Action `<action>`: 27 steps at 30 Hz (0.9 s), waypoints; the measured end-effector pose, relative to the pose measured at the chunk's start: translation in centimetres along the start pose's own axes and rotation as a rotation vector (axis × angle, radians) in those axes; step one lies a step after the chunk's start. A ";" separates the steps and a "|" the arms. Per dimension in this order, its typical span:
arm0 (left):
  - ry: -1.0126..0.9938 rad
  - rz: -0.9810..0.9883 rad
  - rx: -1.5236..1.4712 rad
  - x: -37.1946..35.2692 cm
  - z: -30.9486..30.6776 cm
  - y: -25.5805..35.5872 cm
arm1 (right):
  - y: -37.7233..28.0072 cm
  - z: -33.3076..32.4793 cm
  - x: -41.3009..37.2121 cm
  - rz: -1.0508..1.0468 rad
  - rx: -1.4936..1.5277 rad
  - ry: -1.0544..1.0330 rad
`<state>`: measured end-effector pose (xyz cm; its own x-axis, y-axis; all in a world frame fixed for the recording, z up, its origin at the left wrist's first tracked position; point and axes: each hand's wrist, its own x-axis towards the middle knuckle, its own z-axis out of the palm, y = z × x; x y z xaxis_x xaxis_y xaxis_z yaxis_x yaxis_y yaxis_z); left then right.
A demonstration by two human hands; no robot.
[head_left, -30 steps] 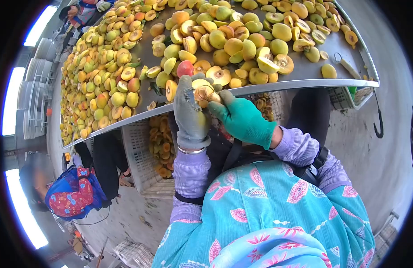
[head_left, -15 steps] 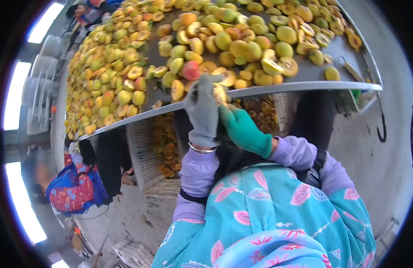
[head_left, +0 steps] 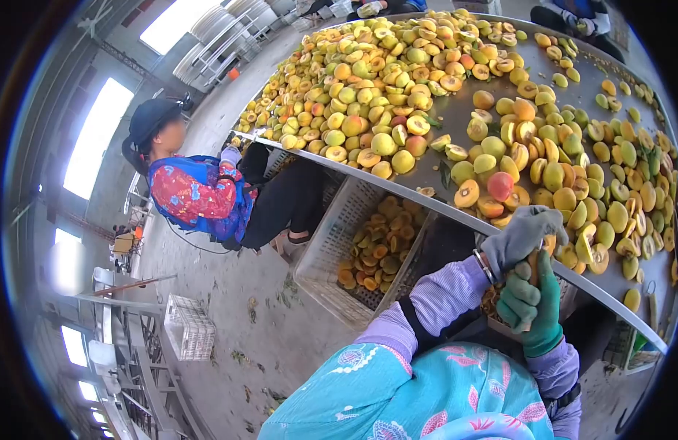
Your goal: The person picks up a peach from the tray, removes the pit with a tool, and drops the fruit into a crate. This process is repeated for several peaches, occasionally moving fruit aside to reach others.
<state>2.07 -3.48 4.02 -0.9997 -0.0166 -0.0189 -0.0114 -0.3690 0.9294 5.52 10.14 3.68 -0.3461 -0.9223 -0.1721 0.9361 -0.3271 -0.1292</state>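
Observation:
A metal table (head_left: 456, 209) bears a large heap of yellow-green fruit (head_left: 368, 81), many of them cut in halves. My left hand (head_left: 524, 236), in a grey glove, is closed around a piece of fruit (head_left: 549, 243) just beyond the table's near edge. Right beside and below it, my right hand (head_left: 528, 301), in a green glove, has its fingers wrapped round a brown wooden handle (head_left: 532, 275). The two hands nearly touch, and the handle's upper end is hidden between them. A reddish fruit (head_left: 500, 185) lies on the table near my left hand.
A crate (head_left: 332, 271) with halved fruit stands under the table. At the left a co-worker (head_left: 200, 191) in a blue vest sits by the table. Another white crate (head_left: 190, 328) is on the floor. A hooked tool (head_left: 653, 304) lies at the table's right edge.
The view has swung left, bringing the co-worker and floor crate into fuller view. My hands now appear lower and further right, still close together, and the wooden handle shows in my right hand.

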 end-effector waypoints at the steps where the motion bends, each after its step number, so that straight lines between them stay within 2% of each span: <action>1: -0.059 0.104 -0.021 -0.6 0.1 0.6 | -0.2 -0.1 0.0 0.027 0.054 -0.084; 2: -0.115 0.208 -0.040 -1.2 0.2 0.9 | -0.8 -0.3 0.1 0.083 0.082 -0.149; 3: -0.064 0.363 -0.048 -1.2 0.4 -0.2 | -1.6 -0.4 0.1 0.140 0.120 -0.209; 5: 0.145 -0.092 -0.611 -2.7 -0.3 0.3 | -1.5 -0.3 -0.5 0.183 0.107 -0.263; 6: 0.283 0.126 -0.422 -3.6 -1.5 0.6 | -1.4 0.6 -0.7 0.221 0.122 -0.324; 7: 0.388 0.164 -0.228 -5.1 -3.8 1.6 | -1.3 0.7 -1.3 0.174 0.099 -0.249; 8: 0.493 0.151 0.102 -7.3 -6.8 2.8 | -1.2 -0.1 -2.2 0.126 0.080 -0.173; 10: 0.710 0.024 0.903 -8.8 -13.2 4.5 | -0.9 -5.4 -3.1 0.177 0.157 0.096; 11: 0.740 -0.018 1.194 -8.3 -14.5 4.5 | -0.1 -9.4 -3.3 0.253 0.301 0.197; 12: 0.732 -0.068 1.350 -7.2 -14.9 3.9 | 0.9 -11.3 -3.6 0.280 0.232 0.373; 13: 0.722 -0.117 1.505 -6.1 -14.9 3.5 | 1.5 -11.3 -3.7 0.300 0.193 0.341; 15: 0.564 -0.081 1.576 -1.3 -13.9 3.0 | 2.0 -10.0 -3.2 0.284 0.073 0.337; 16: 0.404 -0.374 1.600 0.8 -13.0 2.8 | 1.6 -8.1 -3.0 0.249 -0.009 0.363; 17: 0.355 -0.347 1.608 2.1 -13.3 2.1 | 1.2 -6.3 -2.8 0.215 -0.093 0.388; 20: 0.235 -0.197 1.522 3.2 -14.6 1.6 | 0.6 -2.8 -2.3 0.051 -0.590 0.555; 21: 0.211 -0.145 1.473 2.9 -15.1 1.8 | 0.1 -1.8 -1.9 0.063 -0.635 0.598; 24: 0.348 0.010 0.880 0.6 -15.4 2.4 | 0.3 -0.2 0.3 -0.218 -0.946 0.531; 25: 0.401 -0.006 0.772 -0.8 -12.8 3.7 | 0.5 -0.7 1.5 -0.345 -1.157 0.513; 27: 0.364 0.094 0.434 -2.8 -10.9 2.6 | 0.2 -0.4 3.3 -0.500 -1.534 0.478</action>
<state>5.10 -14.49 2.46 -0.9257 -0.3778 0.0164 -0.0081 0.0631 0.9980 4.58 7.14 2.73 -0.8259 -0.5619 -0.0457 -0.0861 0.2059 -0.9748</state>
